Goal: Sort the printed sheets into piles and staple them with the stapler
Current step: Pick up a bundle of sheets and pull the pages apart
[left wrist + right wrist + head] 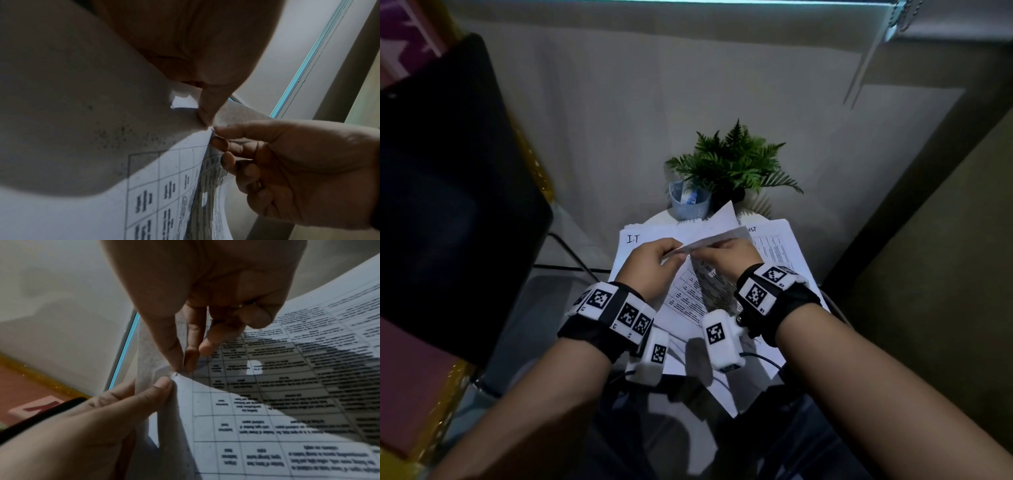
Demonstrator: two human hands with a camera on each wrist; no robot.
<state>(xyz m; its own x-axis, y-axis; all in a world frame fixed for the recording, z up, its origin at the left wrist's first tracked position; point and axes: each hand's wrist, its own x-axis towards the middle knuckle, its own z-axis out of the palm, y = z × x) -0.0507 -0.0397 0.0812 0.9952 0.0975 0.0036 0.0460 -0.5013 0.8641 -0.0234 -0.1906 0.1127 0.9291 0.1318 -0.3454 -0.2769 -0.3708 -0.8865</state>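
Note:
Over a small white table, both hands hold a few printed sheets [690, 294] with a ruled table of text by one shared corner. My left hand [677, 253] pinches that corner from the left, seen closer as the left hand [205, 119] with its thumb on the paper. My right hand [698, 255] pinches the same corner between thumb and forefinger, shown as the right hand [185, 367] beside the left hand [164, 384]. One sheet [287, 386] curls up and away from the sheet below. A small dark mark [176, 374] sits at the pinched corner. No stapler is in view.
On the round table [659, 217] lies a pile marked "I.T" [635, 238] on the left and another printed pile [777, 240] on the right. A fern [732, 164] and a blue cup [690, 202] stand behind. A black chair [448, 188] fills the left.

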